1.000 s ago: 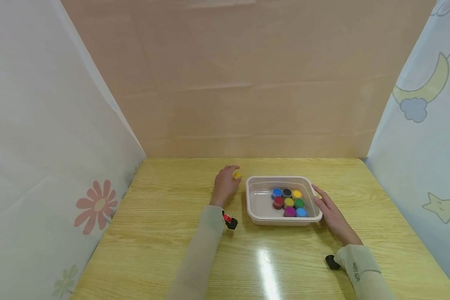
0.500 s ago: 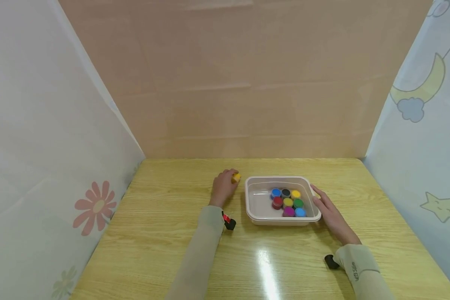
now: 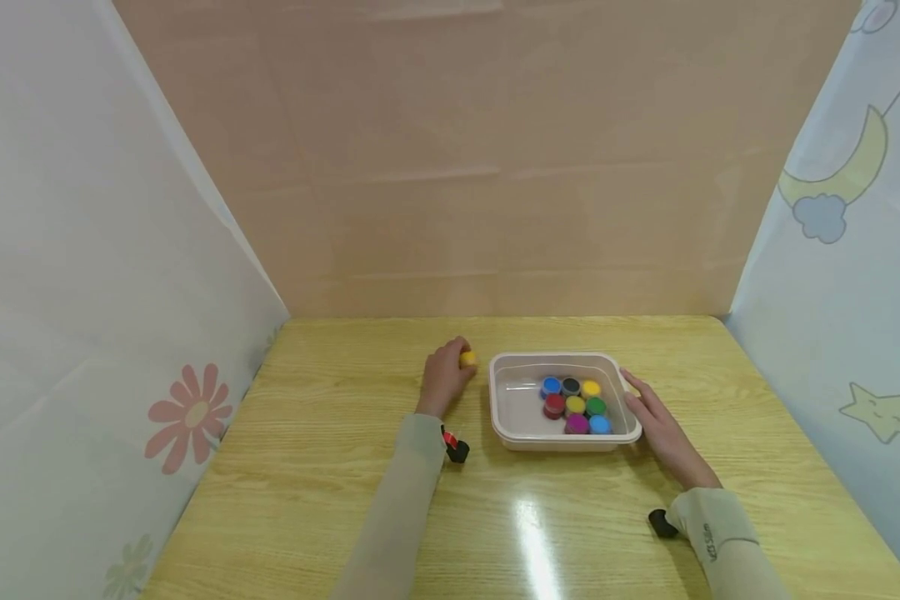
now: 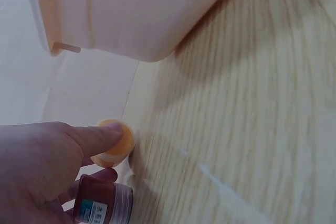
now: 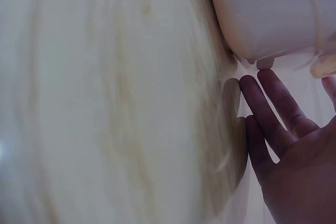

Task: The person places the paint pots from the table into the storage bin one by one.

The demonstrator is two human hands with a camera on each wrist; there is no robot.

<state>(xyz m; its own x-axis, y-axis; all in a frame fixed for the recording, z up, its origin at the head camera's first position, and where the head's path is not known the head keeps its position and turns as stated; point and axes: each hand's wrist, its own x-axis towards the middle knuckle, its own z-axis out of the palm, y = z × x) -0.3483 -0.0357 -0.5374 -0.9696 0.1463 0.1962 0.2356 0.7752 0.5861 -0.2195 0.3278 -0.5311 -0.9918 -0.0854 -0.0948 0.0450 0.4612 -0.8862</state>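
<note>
My left hand (image 3: 444, 375) pinches a small orange-yellow paint pot (image 4: 116, 142) between thumb and fingers, just left of the tray and close to the table. Below those fingers in the left wrist view is a dark red paint pot (image 4: 100, 200) with a printed label and a clear end; I cannot tell whether the hand bears it or it stands on the table. The pale pink plastic tray (image 3: 528, 439) has several coloured paint pots, including a red pot (image 3: 554, 406) and a green pot (image 3: 596, 406). My right hand (image 3: 663, 429) touches its right side with fingers extended.
The tray stands on a light wood-grain table (image 3: 330, 450). A brown paper backdrop (image 3: 450, 167) rises behind the table's far edge, with patterned sheets on either side. Dark wrist devices are at both cuffs.
My left fingers have drawn in around the orange-yellow pot, and that hand has shifted slightly left and nearer. The right hand stays at the tray's side.
</note>
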